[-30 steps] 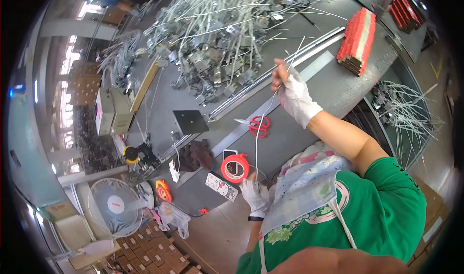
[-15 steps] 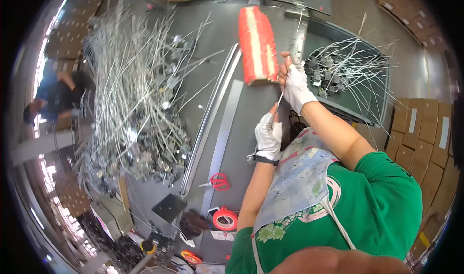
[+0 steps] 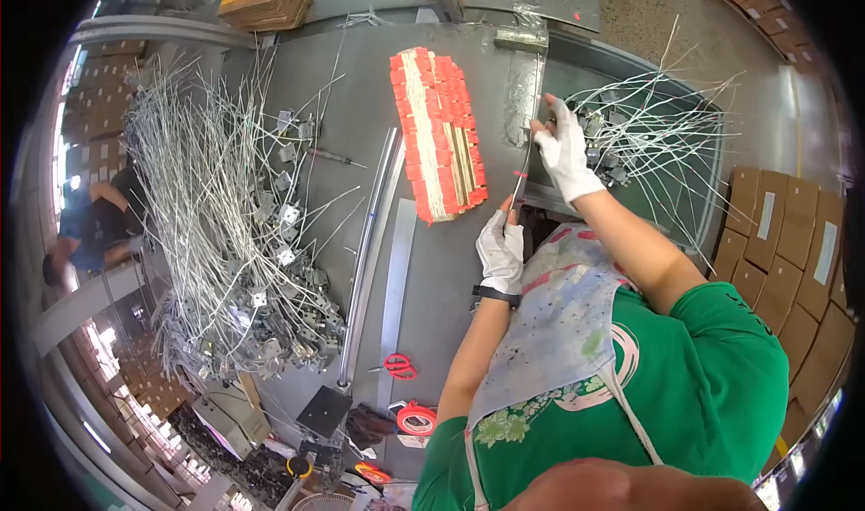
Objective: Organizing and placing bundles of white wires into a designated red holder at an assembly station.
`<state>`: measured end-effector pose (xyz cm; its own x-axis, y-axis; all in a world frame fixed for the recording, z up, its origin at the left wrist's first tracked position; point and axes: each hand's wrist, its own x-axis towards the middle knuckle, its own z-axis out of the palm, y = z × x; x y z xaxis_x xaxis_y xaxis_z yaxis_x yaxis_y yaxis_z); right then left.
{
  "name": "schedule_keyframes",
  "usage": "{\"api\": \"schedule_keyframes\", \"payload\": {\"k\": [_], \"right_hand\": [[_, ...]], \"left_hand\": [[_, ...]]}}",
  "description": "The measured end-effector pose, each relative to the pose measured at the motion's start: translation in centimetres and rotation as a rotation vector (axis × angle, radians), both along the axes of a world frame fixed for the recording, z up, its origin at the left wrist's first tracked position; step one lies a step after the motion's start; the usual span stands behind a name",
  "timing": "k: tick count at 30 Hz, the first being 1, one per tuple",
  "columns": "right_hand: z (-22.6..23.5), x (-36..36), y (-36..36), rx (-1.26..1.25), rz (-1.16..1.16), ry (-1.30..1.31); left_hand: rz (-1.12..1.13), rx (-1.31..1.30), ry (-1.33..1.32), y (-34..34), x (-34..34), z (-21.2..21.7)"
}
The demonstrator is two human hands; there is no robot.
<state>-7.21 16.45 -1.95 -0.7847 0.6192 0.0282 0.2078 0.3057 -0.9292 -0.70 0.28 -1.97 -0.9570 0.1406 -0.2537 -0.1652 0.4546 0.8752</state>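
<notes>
My left hand (image 3: pixel 501 251), in a white fingerless glove, pinches a thin cable (image 3: pixel 517 189) with a small red band on it at the table's front edge. My right hand (image 3: pixel 568 155), gloved alike, is just beyond, over the rim of the grey bin. Its thumb and fingers are stretched and apart beside the cable's upper run; no firm grip shows. To the left of the hands lies a long block (image 3: pixel 437 132) covered in rows of red tape pieces, with cream and brown strips showing. The cable's far end is hard to make out.
A grey bin (image 3: pixel 712 200) on the right holds cables with metal connector ends. Left lies a large heap of pale cables (image 3: pixel 207 205). Metal bars (image 3: pixel 369 250), red scissors (image 3: pixel 399 366) and a red tape roll (image 3: pixel 416 417) lie between. Another person (image 3: pixel 90 227) is far left.
My right hand's fingers have spread from a pinch near the cable. My left hand keeps its pinch. The view has shifted, and more brown strips show on the red block.
</notes>
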Motion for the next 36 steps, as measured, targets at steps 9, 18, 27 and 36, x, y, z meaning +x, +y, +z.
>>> {"api": "schedule_keyframes", "payload": {"k": [9, 18, 27, 36], "right_hand": [[1.9, 0.1, -3.6, -0.737, 0.465, -0.394], [3.4, 0.9, -5.1, -0.674, 0.575, -0.624], [2.8, 3.5, -4.0, -1.029, 0.334, -0.323], [-0.8, 6.1, -0.9, -1.089, 0.103, -0.274]], "left_hand": [[-0.087, -0.19, 0.094, 0.4, -0.1, -0.5], [-0.081, -0.191, 0.085, 0.7, 0.1, -0.3], [-0.033, -0.149, 0.133, 0.3, 0.5, -1.6], [-0.023, -0.124, 0.01, 0.9, 0.1, -0.9]]}}
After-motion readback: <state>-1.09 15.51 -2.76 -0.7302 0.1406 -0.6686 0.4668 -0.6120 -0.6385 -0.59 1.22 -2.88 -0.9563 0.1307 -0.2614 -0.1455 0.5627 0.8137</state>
